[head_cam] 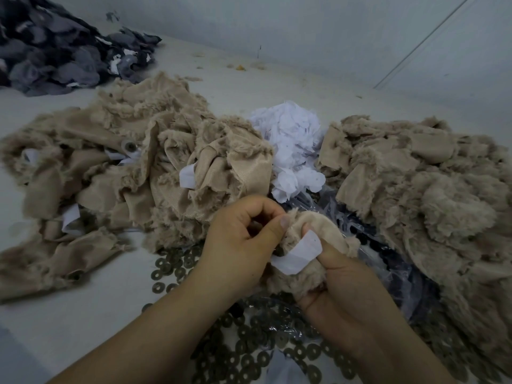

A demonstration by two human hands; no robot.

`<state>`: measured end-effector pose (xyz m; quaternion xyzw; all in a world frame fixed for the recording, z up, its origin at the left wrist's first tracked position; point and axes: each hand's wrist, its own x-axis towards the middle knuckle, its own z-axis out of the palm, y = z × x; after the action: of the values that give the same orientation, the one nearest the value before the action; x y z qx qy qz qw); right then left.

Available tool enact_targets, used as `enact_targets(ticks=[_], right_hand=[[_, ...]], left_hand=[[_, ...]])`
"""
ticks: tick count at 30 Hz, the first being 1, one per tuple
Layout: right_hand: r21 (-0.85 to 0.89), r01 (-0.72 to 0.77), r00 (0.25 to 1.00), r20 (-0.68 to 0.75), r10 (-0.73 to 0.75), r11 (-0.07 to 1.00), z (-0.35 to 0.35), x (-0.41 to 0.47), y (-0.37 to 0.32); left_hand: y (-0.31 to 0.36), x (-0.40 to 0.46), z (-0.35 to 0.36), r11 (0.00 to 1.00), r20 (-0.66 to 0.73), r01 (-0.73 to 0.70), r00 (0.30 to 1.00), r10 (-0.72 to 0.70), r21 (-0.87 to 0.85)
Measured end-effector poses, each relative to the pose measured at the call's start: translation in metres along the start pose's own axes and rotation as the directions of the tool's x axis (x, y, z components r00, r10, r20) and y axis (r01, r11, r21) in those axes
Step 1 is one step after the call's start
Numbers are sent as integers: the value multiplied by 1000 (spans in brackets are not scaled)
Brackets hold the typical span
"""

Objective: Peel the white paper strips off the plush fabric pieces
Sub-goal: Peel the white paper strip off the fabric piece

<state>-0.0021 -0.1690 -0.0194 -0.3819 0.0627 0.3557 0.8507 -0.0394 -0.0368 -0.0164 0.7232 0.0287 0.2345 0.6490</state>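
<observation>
Lower centre: left hand [243, 239] grips plush piece [313, 234], fingers curled.
Right hand [340, 275]: clenched round plush below.
Paper strip [297, 254]: between both thumbs, long axis lower-left to upper-right, right thumb nearer.

a small sewing or toy-making workshop, by the look of it. a pale table [83, 314] against a bare wall carries heaps of cut beige plush pieces [133, 162] and [415, 189], a mound of peeled white paper scraps [293, 145], a pile of grey fabric cut-outs [55, 51] at the far corner, and scattered dark metal washers [249, 356] over clear plastic bags [388, 273].
</observation>
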Motion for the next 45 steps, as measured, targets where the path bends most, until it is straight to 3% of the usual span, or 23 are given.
enact_targets(ticks=[3, 5, 9, 13, 20, 29, 45], right_hand=[[-27, -17, 999, 35, 18, 1000, 0, -1, -1], [-73, -9, 999, 34, 12, 997, -2, -1, 0], [-145, 13, 999, 48, -6, 989, -3, -2, 1], [-190, 42, 999, 21, -39, 981, -2, 0, 2], [-174, 17, 999, -34, -24, 985, -9, 3, 3], [-243, 84, 989, -98, -111, 966, -9, 6, 5], [-335, 50, 999, 10, -50, 941, 1, -8, -22]], left_hand=[[7, 0, -6, 996, 47, -84, 995, 83, 20], [13, 3, -9, 977, 158, -172, 976, 151, 127], [19, 6, -7, 931, 360, -247, 922, 141, 270], [18, 6, -6, 955, 252, -190, 959, 131, 227], [11, 6, -8, 982, 16, 24, 999, -28, 189], [7, 8, -9, 958, 65, 285, 957, -282, -44], [4, 7, -30, 951, 15, 294, 956, -294, -95]])
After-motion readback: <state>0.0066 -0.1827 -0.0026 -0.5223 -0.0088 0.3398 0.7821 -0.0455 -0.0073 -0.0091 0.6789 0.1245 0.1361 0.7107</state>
